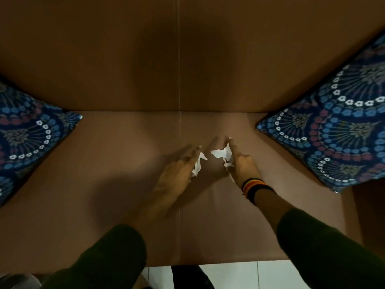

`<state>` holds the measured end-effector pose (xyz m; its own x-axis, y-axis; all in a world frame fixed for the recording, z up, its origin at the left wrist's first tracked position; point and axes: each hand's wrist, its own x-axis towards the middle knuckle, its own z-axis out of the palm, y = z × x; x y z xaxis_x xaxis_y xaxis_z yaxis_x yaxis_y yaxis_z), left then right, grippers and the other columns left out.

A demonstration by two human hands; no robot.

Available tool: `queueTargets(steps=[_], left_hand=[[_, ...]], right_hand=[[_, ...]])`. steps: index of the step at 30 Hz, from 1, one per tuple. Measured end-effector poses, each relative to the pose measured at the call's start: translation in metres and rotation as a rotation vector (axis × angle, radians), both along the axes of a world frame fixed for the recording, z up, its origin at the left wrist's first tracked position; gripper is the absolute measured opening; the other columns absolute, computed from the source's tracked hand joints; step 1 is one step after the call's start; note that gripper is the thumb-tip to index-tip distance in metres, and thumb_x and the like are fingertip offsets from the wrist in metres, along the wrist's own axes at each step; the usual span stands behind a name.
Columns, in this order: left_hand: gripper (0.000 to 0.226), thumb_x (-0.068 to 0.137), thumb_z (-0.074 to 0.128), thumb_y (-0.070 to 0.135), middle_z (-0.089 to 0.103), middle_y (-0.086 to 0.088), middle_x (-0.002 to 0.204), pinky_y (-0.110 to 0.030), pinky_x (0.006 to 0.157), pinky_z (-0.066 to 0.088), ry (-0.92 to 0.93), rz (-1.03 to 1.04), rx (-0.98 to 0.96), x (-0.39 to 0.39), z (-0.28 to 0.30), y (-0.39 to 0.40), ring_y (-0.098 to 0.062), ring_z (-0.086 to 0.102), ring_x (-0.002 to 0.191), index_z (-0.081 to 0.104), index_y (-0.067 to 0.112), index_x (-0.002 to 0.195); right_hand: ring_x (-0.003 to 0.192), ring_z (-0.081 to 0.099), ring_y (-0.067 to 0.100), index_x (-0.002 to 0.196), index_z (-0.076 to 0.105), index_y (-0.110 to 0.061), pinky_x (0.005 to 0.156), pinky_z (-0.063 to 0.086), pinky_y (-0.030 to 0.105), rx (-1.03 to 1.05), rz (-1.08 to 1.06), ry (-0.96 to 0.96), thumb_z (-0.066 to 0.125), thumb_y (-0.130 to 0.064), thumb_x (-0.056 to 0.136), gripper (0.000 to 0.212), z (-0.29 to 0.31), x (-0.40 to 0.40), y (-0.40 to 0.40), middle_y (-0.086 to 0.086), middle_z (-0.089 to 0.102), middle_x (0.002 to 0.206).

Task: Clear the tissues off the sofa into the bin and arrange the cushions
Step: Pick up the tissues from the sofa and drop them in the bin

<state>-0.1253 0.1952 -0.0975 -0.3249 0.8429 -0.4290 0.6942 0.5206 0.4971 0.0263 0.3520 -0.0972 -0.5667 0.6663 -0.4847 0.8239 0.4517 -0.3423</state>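
Observation:
Both my hands reach over the brown sofa seat (116, 155). My left hand (177, 174) lies palm-inward with a crumpled white tissue (198, 165) against its fingers. My right hand (241, 163), with a striped band at the wrist, has a second crumpled white tissue (221, 153) at its fingertips and palm. The two tissues sit close together between the hands, near the seat's middle seam. A blue patterned cushion (27, 134) leans at the left end of the sofa and another blue patterned cushion (337, 126) leans at the right end.
The sofa backrest (179, 55) rises behind the seat. White floor tiles (239, 274) show below the seat's front edge. A rounded grey object (18, 281) sits at the bottom left corner; I cannot tell what it is.

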Motion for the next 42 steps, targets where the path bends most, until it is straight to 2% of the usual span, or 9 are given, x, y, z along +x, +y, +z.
queueTargets(steps=[3,8,15,19,22,24,29,34,42], left_hand=[[0.056,0.096,0.058,0.01,0.072,-0.001,0.11,-0.033,0.079,0.055,0.064,0.013,-0.003,0.013,-0.003,0.027,-0.023,0.071,0.093,0.042,0.018,0.149],[0.013,0.09,0.06,0.001,0.071,-0.01,0.101,-0.03,0.066,0.045,0.147,-0.006,-0.053,0.018,-0.002,0.021,-0.03,0.071,0.089,0.07,0.009,0.092],[0.011,0.092,0.062,0.008,0.07,-0.004,0.099,-0.038,0.07,0.058,0.146,0.158,0.0,0.012,0.001,-0.058,-0.029,0.071,0.085,0.071,0.013,0.089],[0.013,0.094,0.061,0.012,0.071,0.0,0.101,-0.036,0.067,0.055,0.132,0.324,0.061,-0.003,0.019,-0.127,-0.026,0.071,0.083,0.074,0.015,0.092],[0.016,0.094,0.06,0.013,0.071,0.002,0.105,-0.038,0.072,0.057,0.121,0.481,0.074,-0.016,0.037,-0.202,-0.027,0.072,0.085,0.075,0.018,0.095],[0.016,0.093,0.06,0.015,0.073,0.0,0.105,-0.04,0.076,0.058,0.11,0.633,0.062,-0.023,0.049,-0.263,-0.03,0.072,0.087,0.076,0.02,0.095],[0.018,0.097,0.063,0.02,0.077,-0.01,0.085,-0.037,0.07,0.054,0.164,1.028,0.035,-0.02,0.051,-0.447,-0.03,0.072,0.079,0.076,0.012,0.087],[0.02,0.098,0.062,0.018,0.076,-0.011,0.104,-0.03,0.084,0.057,0.058,1.383,0.002,-0.01,0.021,-0.598,-0.025,0.072,0.098,0.073,0.005,0.108],[0.022,0.098,0.063,0.023,0.075,-0.013,0.107,-0.021,0.074,0.043,0.023,1.53,-0.085,-0.025,-0.06,-0.689,-0.027,0.071,0.102,0.075,0.006,0.106]], right_hand=[[0.093,0.067,0.039,0.149,0.037,-0.028,0.084,0.056,0.039,-0.008,0.048,-0.035,0.059,-0.006,0.085,0.07,-0.015,0.0,0.021,0.017,0.07,0.105],[0.081,0.07,0.036,0.092,0.073,-0.017,0.076,0.06,0.04,0.009,0.032,-0.011,0.059,-0.006,0.078,0.023,-0.017,-0.003,0.005,0.012,0.075,0.086],[0.065,0.069,0.022,0.082,0.073,-0.02,0.071,0.061,0.033,-0.059,-0.114,0.139,0.057,-0.004,0.078,0.023,0.018,0.02,-0.071,-0.003,0.07,0.068],[0.063,0.06,0.005,0.089,0.076,-0.02,0.077,0.059,0.029,-0.04,0.012,0.158,0.061,0.003,0.084,0.027,0.056,-0.006,-0.135,-0.017,0.06,0.073],[0.058,0.056,-0.017,0.079,0.077,-0.009,0.068,0.045,-0.002,-0.081,0.116,0.239,0.059,0.016,0.078,0.031,0.09,-0.045,-0.205,-0.035,0.05,0.056],[0.061,0.055,-0.023,0.074,0.077,-0.006,0.064,0.039,-0.006,-0.112,0.205,0.286,0.057,0.02,0.075,0.032,0.106,-0.071,-0.26,-0.034,0.052,0.05],[0.059,0.059,-0.006,0.082,0.079,-0.015,0.07,0.051,0.006,-0.156,0.455,0.243,0.06,0.009,0.081,0.031,0.092,-0.128,-0.413,-0.026,0.058,0.067],[0.09,0.072,0.026,0.09,0.078,-0.018,0.092,0.056,0.033,-0.209,0.644,0.201,0.066,-0.004,0.084,0.019,0.047,-0.169,-0.555,0.004,0.078,0.099],[0.098,0.069,0.035,0.101,0.076,-0.02,0.091,0.058,0.04,-0.2,0.862,-0.009,0.063,-0.017,0.088,0.018,-0.055,-0.22,-0.693,0.013,0.075,0.105]])
